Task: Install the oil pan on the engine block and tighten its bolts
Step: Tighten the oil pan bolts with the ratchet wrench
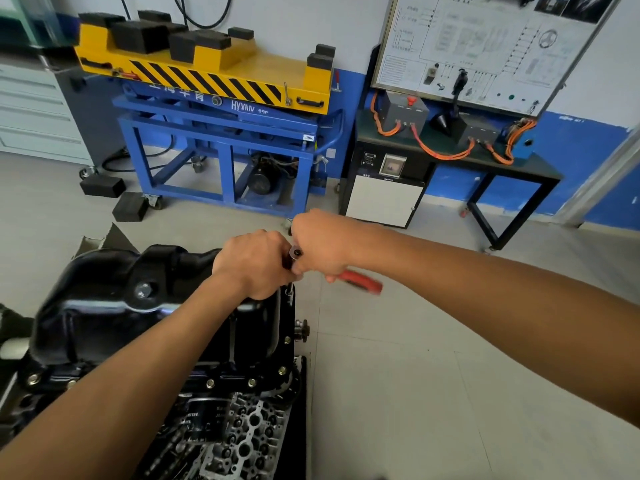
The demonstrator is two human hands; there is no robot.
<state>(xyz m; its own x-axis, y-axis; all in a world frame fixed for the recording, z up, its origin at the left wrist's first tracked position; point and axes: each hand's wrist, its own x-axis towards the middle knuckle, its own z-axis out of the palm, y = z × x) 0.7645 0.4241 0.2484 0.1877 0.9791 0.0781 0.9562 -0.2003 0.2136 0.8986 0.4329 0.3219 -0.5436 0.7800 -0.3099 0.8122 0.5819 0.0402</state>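
A glossy black oil pan [114, 306] sits on top of the engine block [221, 420] at lower left, with several bolts along its flange. My left hand [254, 263] is closed around the head of a ratchet wrench [294, 263] at the pan's far right edge. My right hand [323, 245] grips the wrench's red handle [362, 280], which sticks out to the right. The socket extension [289, 289] runs down from the wrench to the flange. The bolt under it is hidden.
A blue and yellow lift table [221, 109] stands behind the engine, with black foam blocks [104, 186] on the floor beside it. A black training bench [450, 161] with orange cables stands at right. Grey tiled floor [433, 375] lies to the right of the engine.
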